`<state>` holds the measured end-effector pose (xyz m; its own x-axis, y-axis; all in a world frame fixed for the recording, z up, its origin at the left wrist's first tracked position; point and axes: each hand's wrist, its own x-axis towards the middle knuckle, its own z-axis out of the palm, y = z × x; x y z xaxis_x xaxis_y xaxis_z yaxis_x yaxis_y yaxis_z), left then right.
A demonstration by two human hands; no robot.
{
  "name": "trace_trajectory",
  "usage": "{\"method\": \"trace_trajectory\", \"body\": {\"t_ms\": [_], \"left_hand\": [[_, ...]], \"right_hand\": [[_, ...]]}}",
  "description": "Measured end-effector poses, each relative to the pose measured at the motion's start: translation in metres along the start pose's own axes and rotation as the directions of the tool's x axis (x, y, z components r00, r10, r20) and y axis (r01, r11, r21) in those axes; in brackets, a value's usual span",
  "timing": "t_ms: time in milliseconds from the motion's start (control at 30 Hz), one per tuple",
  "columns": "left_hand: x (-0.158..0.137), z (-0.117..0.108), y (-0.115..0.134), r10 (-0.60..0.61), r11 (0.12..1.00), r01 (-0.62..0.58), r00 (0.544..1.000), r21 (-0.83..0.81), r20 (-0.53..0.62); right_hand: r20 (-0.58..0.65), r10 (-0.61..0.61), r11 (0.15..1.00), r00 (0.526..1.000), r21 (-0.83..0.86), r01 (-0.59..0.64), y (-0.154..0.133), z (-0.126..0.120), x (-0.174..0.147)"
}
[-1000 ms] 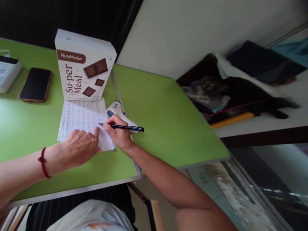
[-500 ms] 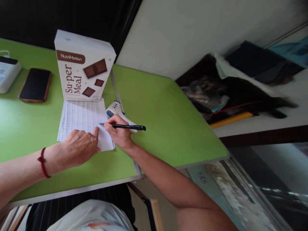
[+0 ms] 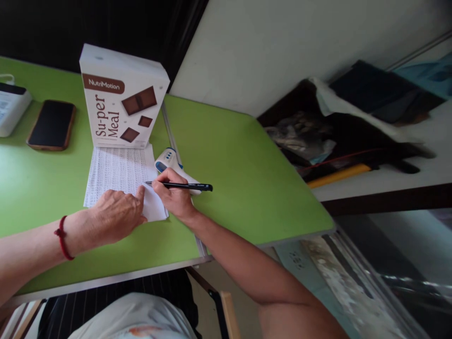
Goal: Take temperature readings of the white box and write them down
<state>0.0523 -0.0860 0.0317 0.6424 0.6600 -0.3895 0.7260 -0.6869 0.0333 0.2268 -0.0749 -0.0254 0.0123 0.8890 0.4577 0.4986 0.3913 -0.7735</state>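
In the head view, the left hand lies in the lower left of the frame, palm down on the paper, holding nothing, its index finger stretched towards the pen tip. The right hand, near the centre, grips a black pen in a narrow pinch, tip at the sheet beside that finger. The paper sits left of centre, filled with rows of small writing down to a blank lower right part; the left hand covers some of its lower portion.

A white box printed with 3 brown squares stands upright at the paper's top edge; whether it rests on the sheet I cannot tell. A white and blue handheld device with 3 blue buttons lies just behind the right hand, which hides part of it, and the pen crosses its handle. At the left of the frame are a dark phone and, at the edge, a white block with a cable. The green table reaches right of centre; dark clutter fills the upper right.
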Motion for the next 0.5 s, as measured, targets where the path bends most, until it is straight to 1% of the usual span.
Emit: {"method": "trace_trajectory", "body": {"t_ms": [100,300,500], "left_hand": [[0.0002,-0.0018,0.0003,0.001,1.000,-0.001,1.000,-0.007,0.007],[-0.0009,-0.0082,0.0013,-0.007,1.000,0.007,1.000,-0.013,0.028],[-0.0005,-0.0098,0.0017,-0.013,1.000,0.013,0.999,-0.005,0.051]], "right_hand": [[-0.012,-0.006,1.000,1.000,0.001,0.006,0.0006,0.0001,-0.0004],[0.011,-0.010,1.000,1.000,0.008,0.010,0.0008,-0.0003,-0.0012],[-0.011,0.004,1.000,1.000,0.012,-0.004,0.0018,-0.0002,-0.0020]]}}
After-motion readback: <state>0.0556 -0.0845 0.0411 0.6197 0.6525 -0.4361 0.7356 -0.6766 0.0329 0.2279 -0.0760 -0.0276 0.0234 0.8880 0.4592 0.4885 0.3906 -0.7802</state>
